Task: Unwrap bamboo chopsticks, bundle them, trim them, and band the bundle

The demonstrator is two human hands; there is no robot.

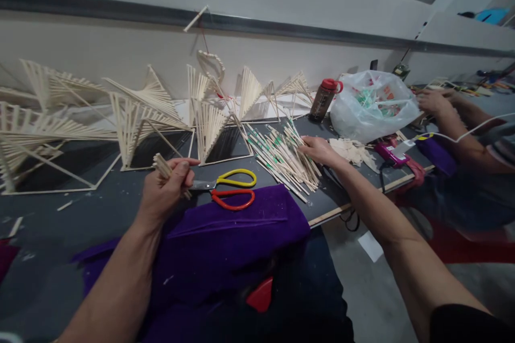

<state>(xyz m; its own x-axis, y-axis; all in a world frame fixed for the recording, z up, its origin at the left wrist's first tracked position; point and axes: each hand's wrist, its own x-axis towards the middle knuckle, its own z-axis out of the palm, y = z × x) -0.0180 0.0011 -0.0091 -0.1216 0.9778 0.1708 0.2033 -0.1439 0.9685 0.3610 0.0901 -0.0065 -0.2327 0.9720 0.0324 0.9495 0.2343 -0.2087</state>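
Observation:
A short bundle of pale wooden sticks is clasped in my left hand, its ends poking out above and below the fingers. Scissors with one yellow and one red handle lie just right of that hand, blades partly hidden by it. My right hand is at the right side of a loose pile of wooden sticks, many with green marks; its fingers are curled over some of them, the tips partly hidden. Purple cloth covers the table's front edge and my lap.
Several twisted stick frames line the wall side of the dark table. A red-capped bottle, a plastic bag of scraps, pale flakes and a magenta glue gun stand or lie rightward. Another person's hand works beyond.

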